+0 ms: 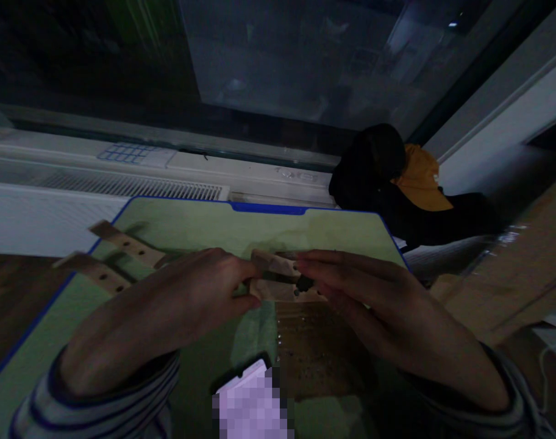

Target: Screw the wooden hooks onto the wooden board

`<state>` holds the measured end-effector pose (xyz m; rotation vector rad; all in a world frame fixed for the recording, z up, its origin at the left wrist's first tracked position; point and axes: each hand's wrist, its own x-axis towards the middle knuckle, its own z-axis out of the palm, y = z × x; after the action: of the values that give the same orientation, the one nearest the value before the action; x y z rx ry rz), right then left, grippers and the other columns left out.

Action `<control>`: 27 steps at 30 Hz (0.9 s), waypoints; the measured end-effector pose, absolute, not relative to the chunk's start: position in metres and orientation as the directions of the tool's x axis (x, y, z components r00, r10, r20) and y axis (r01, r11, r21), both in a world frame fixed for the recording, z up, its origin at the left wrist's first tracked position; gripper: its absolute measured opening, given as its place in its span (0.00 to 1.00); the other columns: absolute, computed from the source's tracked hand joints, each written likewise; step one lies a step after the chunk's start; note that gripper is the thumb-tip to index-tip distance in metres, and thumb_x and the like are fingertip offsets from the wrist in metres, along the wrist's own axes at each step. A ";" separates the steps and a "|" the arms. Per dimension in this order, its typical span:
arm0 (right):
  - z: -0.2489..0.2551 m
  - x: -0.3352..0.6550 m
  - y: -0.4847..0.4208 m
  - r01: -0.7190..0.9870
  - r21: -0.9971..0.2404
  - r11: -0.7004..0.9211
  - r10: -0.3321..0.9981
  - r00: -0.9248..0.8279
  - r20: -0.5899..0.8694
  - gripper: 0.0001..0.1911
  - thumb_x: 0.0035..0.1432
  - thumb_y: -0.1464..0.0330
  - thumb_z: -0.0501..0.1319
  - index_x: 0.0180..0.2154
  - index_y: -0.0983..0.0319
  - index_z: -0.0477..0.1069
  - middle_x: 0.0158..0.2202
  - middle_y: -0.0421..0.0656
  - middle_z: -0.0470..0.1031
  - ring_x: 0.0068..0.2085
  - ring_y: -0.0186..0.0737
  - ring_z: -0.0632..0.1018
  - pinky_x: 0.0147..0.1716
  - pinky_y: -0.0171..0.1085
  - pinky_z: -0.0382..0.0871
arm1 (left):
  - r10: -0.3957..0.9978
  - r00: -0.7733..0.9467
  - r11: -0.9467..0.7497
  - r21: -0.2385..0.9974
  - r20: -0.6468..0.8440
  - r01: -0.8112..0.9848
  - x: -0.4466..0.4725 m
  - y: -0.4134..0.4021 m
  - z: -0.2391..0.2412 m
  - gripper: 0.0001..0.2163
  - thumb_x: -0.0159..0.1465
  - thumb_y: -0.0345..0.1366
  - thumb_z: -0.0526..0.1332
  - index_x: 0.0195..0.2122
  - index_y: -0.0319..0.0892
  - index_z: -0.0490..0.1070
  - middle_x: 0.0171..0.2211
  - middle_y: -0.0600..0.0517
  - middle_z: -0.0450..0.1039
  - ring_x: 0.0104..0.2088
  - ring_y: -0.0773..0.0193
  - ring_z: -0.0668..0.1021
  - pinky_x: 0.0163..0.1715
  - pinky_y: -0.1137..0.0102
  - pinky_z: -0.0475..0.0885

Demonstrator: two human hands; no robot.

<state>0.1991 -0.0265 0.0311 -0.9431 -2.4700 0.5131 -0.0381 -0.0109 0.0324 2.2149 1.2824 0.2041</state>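
Two strips [278, 292] over surface [191, 224], at board's [324, 360] far edge: left hand [209, 283] pinching left ends; right hand [383, 296] across right ends, grip unclear. Could skew if pinch loosens or right fingers press unevenly.

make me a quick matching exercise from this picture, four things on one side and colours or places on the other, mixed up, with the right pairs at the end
Things
1. left hand
2. lit screen
3. table rim
4. holed strips

Colours and places
A. blue
B. with their far ends reaching past the table's left edge
C. at the left end of the light-brown pieces
D. pinkish purple

Right pairs: 1-C, 2-D, 3-A, 4-B
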 end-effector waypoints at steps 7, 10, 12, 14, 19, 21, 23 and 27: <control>0.030 0.197 -0.026 0.513 -0.496 0.701 0.689 -0.666 0.286 0.19 0.61 0.75 0.54 0.54 0.59 0.63 0.53 0.40 0.70 0.52 0.31 0.71 0.50 0.32 0.66 | 0.858 0.495 -0.384 0.472 -0.134 0.793 -0.042 -0.005 0.006 0.09 0.57 0.43 0.59 0.35 0.51 0.77 0.24 0.55 0.77 0.22 0.64 0.76 0.25 0.73 0.66; 0.031 0.197 -0.025 0.520 -0.502 0.691 0.700 -0.655 0.285 0.18 0.61 0.73 0.54 0.53 0.59 0.64 0.50 0.41 0.72 0.49 0.32 0.73 0.48 0.33 0.68 | 0.872 0.478 -0.385 0.462 -0.102 0.799 -0.042 -0.005 0.001 0.09 0.57 0.43 0.58 0.37 0.53 0.76 0.26 0.55 0.78 0.25 0.62 0.77 0.27 0.72 0.67; 0.031 0.196 -0.025 0.530 -0.506 0.681 0.710 -0.647 0.278 0.18 0.61 0.72 0.55 0.53 0.59 0.64 0.49 0.40 0.73 0.47 0.31 0.74 0.47 0.31 0.67 | 0.862 0.494 -0.395 0.456 -0.118 0.797 -0.042 -0.007 0.004 0.09 0.58 0.44 0.58 0.37 0.53 0.76 0.26 0.55 0.78 0.26 0.62 0.77 0.25 0.72 0.65; 0.031 0.196 -0.024 0.532 -0.510 0.677 0.713 -0.645 0.274 0.18 0.61 0.72 0.55 0.53 0.59 0.64 0.48 0.39 0.73 0.47 0.30 0.74 0.47 0.30 0.67 | 0.853 0.503 -0.404 0.436 -0.137 0.804 -0.042 -0.008 0.009 0.09 0.59 0.44 0.57 0.36 0.54 0.76 0.26 0.55 0.78 0.25 0.63 0.77 0.22 0.73 0.63; 0.031 0.197 -0.026 0.499 -0.473 0.727 0.672 -0.659 0.338 0.19 0.60 0.75 0.55 0.53 0.59 0.65 0.50 0.40 0.72 0.50 0.32 0.72 0.48 0.32 0.67 | 0.868 0.480 -0.401 0.387 -0.130 0.830 -0.041 -0.007 0.011 0.09 0.58 0.46 0.57 0.31 0.52 0.76 0.23 0.56 0.77 0.22 0.64 0.76 0.21 0.72 0.62; 0.032 0.198 -0.026 0.509 -0.459 0.728 0.674 -0.655 0.343 0.19 0.59 0.75 0.55 0.52 0.60 0.66 0.52 0.41 0.71 0.52 0.32 0.71 0.51 0.32 0.65 | 0.871 0.481 -0.404 0.404 -0.105 0.821 -0.040 -0.007 0.009 0.10 0.58 0.48 0.57 0.31 0.52 0.76 0.22 0.55 0.76 0.22 0.63 0.77 0.22 0.72 0.63; 0.033 0.200 -0.027 0.510 -0.463 0.725 0.674 -0.663 0.326 0.19 0.59 0.76 0.55 0.52 0.61 0.66 0.53 0.41 0.70 0.53 0.31 0.70 0.52 0.30 0.64 | 0.867 0.491 -0.410 0.435 -0.087 0.801 -0.040 -0.006 0.007 0.10 0.58 0.48 0.57 0.33 0.53 0.76 0.23 0.55 0.77 0.23 0.63 0.77 0.24 0.72 0.65; 0.034 0.200 -0.026 0.496 -0.485 0.720 0.675 -0.662 0.326 0.17 0.59 0.76 0.55 0.51 0.62 0.67 0.51 0.41 0.72 0.51 0.29 0.72 0.50 0.27 0.65 | 0.847 0.516 -0.410 0.461 -0.129 0.787 -0.042 -0.004 0.005 0.09 0.58 0.45 0.58 0.34 0.52 0.76 0.25 0.55 0.78 0.23 0.64 0.76 0.24 0.73 0.65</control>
<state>0.1998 -0.0260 0.0336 -0.8926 -2.4349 0.4918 -0.0417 -0.0036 0.0053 2.2929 1.3357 0.1708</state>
